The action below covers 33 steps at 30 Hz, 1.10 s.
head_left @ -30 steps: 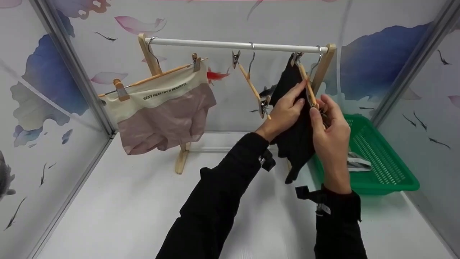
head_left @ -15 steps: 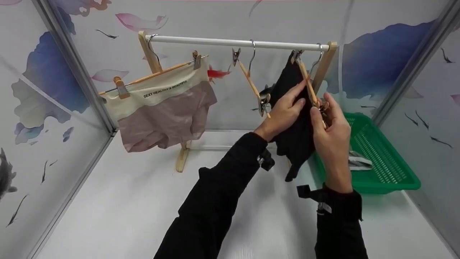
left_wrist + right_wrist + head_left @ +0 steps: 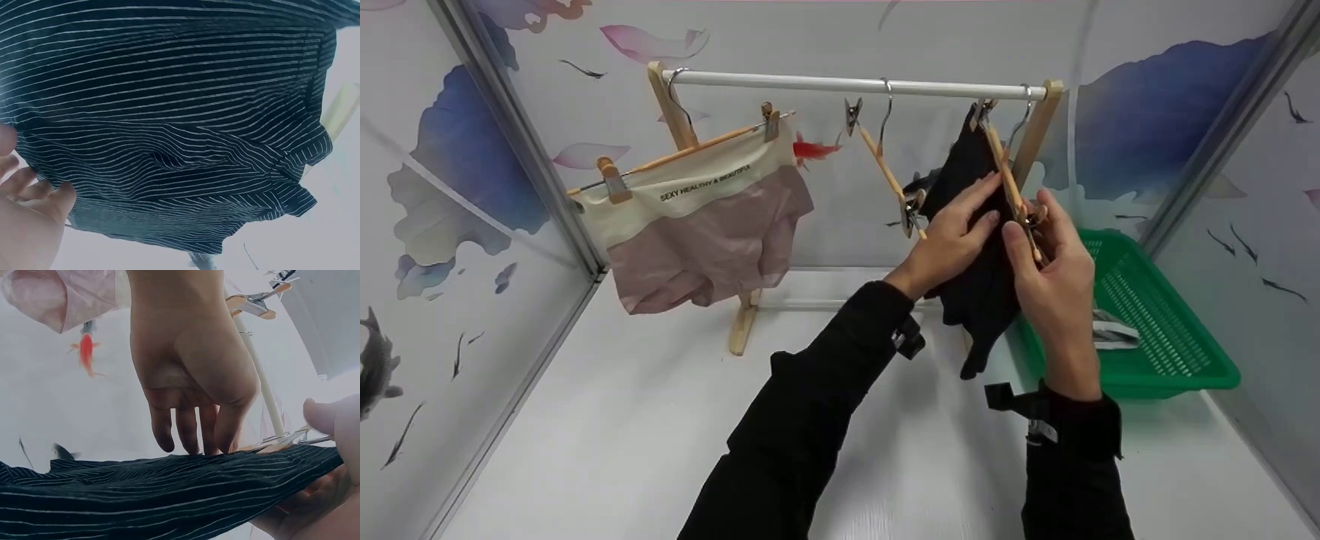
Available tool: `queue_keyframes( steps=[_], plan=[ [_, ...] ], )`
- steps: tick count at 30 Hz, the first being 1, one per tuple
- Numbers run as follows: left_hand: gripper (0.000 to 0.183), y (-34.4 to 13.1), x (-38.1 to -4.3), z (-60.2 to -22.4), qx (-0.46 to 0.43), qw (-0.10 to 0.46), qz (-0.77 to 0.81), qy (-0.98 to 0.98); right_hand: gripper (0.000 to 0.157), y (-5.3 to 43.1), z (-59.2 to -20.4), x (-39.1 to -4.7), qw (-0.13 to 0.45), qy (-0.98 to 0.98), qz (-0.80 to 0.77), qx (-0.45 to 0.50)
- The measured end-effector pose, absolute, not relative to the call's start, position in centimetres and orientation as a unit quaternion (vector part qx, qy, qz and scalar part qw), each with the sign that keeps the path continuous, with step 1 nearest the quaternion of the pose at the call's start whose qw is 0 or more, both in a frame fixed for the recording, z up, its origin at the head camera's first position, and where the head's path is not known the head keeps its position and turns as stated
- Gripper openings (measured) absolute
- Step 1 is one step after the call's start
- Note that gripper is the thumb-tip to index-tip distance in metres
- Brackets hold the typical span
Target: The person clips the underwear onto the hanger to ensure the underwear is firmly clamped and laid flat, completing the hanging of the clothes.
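A dark pair of shorts (image 3: 979, 300) with thin white stripes (image 3: 169, 90) hangs from a wooden clip hanger (image 3: 1003, 165) at the rack's right end. The hanger's far clip (image 3: 982, 112) bites the waistband. My right hand (image 3: 1057, 281) pinches the near clip (image 3: 1030, 223) between thumb and fingers; in the right wrist view some of those fingers lie under the cloth. My left hand (image 3: 949, 244) touches the shorts beside the hanger bar; its fairly straight fingers (image 3: 188, 427) reach down to the fabric edge. Whether the near clip grips the waistband is hidden.
A bare clip hanger (image 3: 883, 161) hangs mid-rail on the white rail (image 3: 810, 82). To its left, cream-and-mauve underpants (image 3: 712, 247) are clipped to another hanger. A green basket (image 3: 1170, 330) holding a grey-white cloth (image 3: 1114, 332) stands right, behind my right wrist.
My left fingertips have slid slightly down and off the hanger bar onto the cloth. The right hand stays at the near clip with little movement. The view has tilted slightly.
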<state>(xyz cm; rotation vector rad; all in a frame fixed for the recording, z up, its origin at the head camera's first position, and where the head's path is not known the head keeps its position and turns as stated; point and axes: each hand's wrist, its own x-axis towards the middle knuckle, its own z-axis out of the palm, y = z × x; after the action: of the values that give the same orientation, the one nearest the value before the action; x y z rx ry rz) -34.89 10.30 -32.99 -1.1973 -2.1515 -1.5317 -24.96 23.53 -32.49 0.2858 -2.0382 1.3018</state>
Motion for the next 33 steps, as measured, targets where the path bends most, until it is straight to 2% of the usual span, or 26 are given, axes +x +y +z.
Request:
queue_keyframes(
  steps=[6, 11, 13, 17, 21, 24, 28, 33],
  plan=[
    [0.053, 9.8, -34.0, -34.1, -0.407, 0.122, -0.536, -0.730, 0.069, 24.0, -32.5, -24.0, 0.331, -0.780, 0.515, 0.132],
    [0.052, 9.1, -32.6, -35.2, -0.409, 0.139, -0.558, -0.708, 0.070, 24.7, -32.3, -23.2, 0.326, -0.763, 0.534, 0.163],
    [0.050, 8.9, -32.0, -35.3, -0.425, 0.170, -0.555, -0.695, 0.067, 25.1, -32.1, -22.9, 0.332, -0.755, 0.537, 0.176],
    [0.045, 8.4, -30.9, -35.4, -0.476, 0.273, -0.520, -0.655, 0.059, 26.1, -31.6, -22.5, 0.353, -0.752, 0.528, 0.177],
    [0.037, 7.8, -29.4, -35.2, -0.504, 0.379, -0.446, -0.635, 0.052, 27.2, -31.0, -22.5, 0.366, -0.762, 0.510, 0.158],
    [0.030, 7.4, -28.1, -34.8, -0.516, 0.435, -0.375, -0.635, 0.048, 28.0, -30.9, -23.0, 0.370, -0.781, 0.481, 0.148],
    [0.024, 7.6, -26.5, -34.6, -0.551, 0.470, -0.296, -0.623, 0.045, 29.3, -30.9, -24.0, 0.365, -0.810, 0.437, 0.139],
    [0.024, 8.9, -24.8, -35.1, -0.581, 0.463, -0.232, -0.628, 0.048, 31.2, -31.1, -25.5, 0.333, -0.856, 0.379, 0.113]
  ],
)
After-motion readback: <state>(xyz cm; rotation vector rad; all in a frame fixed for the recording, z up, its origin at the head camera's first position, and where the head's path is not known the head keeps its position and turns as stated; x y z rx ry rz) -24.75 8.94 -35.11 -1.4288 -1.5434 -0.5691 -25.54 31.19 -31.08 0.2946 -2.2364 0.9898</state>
